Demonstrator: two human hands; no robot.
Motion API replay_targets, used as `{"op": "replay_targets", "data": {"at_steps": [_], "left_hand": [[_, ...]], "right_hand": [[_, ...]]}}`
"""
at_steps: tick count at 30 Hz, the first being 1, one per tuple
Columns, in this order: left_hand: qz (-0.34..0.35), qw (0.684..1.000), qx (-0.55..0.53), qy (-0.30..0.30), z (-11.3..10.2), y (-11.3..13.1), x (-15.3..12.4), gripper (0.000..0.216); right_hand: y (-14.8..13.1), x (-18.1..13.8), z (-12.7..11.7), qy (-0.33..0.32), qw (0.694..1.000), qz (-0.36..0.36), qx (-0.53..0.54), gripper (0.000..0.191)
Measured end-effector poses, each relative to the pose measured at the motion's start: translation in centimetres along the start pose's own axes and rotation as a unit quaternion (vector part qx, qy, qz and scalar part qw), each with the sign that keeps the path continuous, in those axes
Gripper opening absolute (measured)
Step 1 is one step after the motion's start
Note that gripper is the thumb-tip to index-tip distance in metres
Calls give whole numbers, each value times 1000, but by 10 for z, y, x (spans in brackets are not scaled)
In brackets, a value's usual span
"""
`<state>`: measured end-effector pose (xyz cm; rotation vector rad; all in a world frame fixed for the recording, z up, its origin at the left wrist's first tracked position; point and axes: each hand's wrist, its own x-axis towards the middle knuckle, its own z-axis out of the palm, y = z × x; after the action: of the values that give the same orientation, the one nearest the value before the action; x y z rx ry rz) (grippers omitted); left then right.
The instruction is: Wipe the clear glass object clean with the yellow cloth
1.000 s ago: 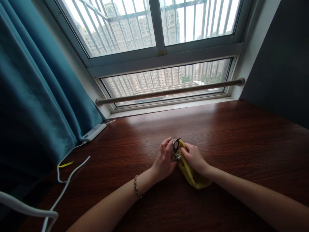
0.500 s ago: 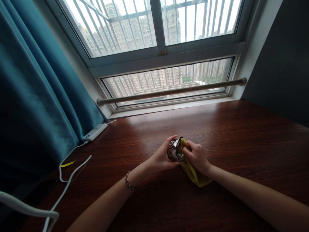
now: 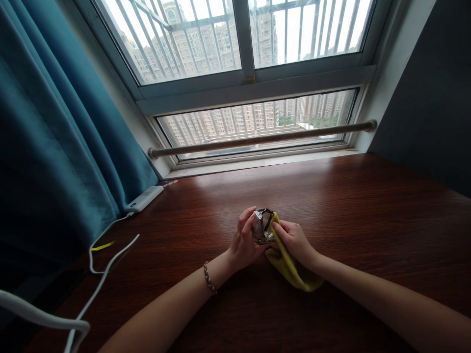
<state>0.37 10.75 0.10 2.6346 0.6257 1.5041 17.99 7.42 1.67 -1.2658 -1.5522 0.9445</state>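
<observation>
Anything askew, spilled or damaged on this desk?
Nothing stands out. The left hand holds a shiny object, the right hand presses a yellow cloth to it; white cables trail loosely.

Two hands (image 3: 245, 240), one shiny object (image 3: 262, 228), one yellow cloth (image 3: 290, 269), one power bank (image 3: 144, 199).

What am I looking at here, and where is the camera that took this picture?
There is no machine here: these are a person's two bare hands, filmed by a camera worn on the head, looking forward and down. That is why both arms reach in from the bottom edge. The left hand, with a bead bracelet on its wrist, holds a small shiny, clear object; I cannot tell exactly what it is. The right hand presses a yellow cloth against it. All this happens over a dark wooden table by a window. To the left hang a teal curtain, and a white power bank lies with white cables.
</observation>
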Motion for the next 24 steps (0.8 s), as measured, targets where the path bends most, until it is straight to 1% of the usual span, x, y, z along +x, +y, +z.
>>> {"op": "replay_targets", "data": {"at_steps": [2,6,8,10,12,14,16,18,21,24], "left_hand": [[8,1000,4,-7,-2,0,1,97],[14,998,-3,-67,-8,5,6,94],[3,995,-10,-95,-12,8,8,94],[-21,994,-11,-111,-14,9,9,91],[-52,992,-6,-112,-13,8,8,86],[-82,991,5,-104,-9,6,6,82],[-104,990,16,-94,-4,5,5,81],[-112,990,26,-86,-1,6,5,81],[-99,991,27,-84,0,8,8,81],[-72,994,11,-85,0,8,9,81]], "right_hand": [[2,-1,4,-4,1000,14,20,42],[5,0,5,31,999,37,17,37],[5,1,2,49,998,35,16,34],[4,3,-3,66,997,22,-14,32],[4,6,-10,89,992,-10,-88,29],[6,10,-16,99,979,-63,-169,26],[9,12,-19,87,963,-115,-226,23],[13,13,-21,68,952,-151,-256,22],[15,10,-20,66,946,-166,-270,22],[12,8,-17,73,954,-143,-253,20]]}}
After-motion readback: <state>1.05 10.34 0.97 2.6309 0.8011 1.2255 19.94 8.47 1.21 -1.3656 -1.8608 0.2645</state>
